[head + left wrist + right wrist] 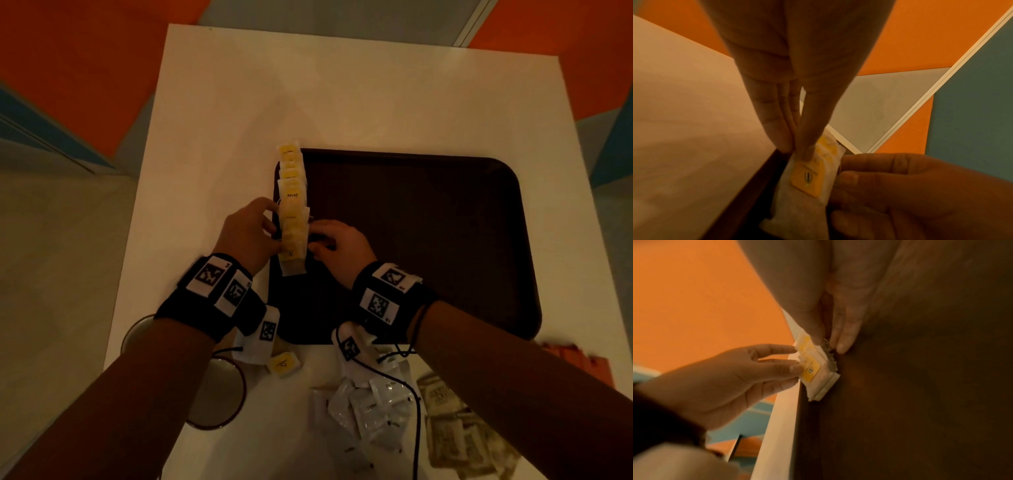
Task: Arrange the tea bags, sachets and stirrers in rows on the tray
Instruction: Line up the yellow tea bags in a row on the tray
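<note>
A row of overlapping yellow tea bags (291, 205) runs along the left edge of the dark brown tray (411, 240). My left hand (270, 226) touches the near end of the row from the left with straight fingers, its thumb on the top bag (807, 178). My right hand (317, 236) presses its fingertips against the right side of the same bags (816, 371), one finger (844, 344) resting on the tray floor. Neither hand lifts a bag. One more tea bag (283, 365) lies loose on the table near the tray's front left corner.
The tray sits on a white table (222, 137). In front of it lie a pile of white sachets (370, 411) and brown sachets (455, 431). A round metal dish (219, 394) stands at the front left, partly under my left forearm. Orange items (575, 359) lie at the right edge.
</note>
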`<action>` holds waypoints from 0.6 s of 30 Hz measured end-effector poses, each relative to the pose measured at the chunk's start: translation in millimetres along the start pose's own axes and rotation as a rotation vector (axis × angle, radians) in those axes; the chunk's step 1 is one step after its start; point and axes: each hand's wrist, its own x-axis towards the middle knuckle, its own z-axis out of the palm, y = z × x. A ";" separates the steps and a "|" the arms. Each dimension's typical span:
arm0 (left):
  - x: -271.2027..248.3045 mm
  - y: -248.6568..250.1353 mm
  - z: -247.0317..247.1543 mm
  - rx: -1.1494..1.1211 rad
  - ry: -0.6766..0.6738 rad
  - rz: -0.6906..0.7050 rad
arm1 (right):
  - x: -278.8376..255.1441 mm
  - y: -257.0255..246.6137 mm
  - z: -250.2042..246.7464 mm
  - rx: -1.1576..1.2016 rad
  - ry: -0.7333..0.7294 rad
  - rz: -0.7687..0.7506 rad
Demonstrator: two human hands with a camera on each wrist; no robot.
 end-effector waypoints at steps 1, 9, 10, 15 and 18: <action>0.9 0.2 -0.9 0.013 0.000 0.003 | 0.8 -1.3 0.0 -0.039 -0.015 -0.027; 8.3 -1.6 -5.2 0.036 -0.009 -0.031 | 9.8 -2.5 -0.1 0.003 0.051 -0.033; 9.7 -1.7 -5.6 0.039 -0.005 -0.032 | 12.4 -2.1 1.7 -0.009 0.048 -0.031; 17.0 -0.7 -8.3 0.012 0.015 -0.041 | 22.5 -5.2 1.2 0.153 0.164 0.072; 21.4 -0.5 -8.6 -0.097 0.039 -0.078 | 25.2 -5.0 -2.3 0.191 0.152 0.082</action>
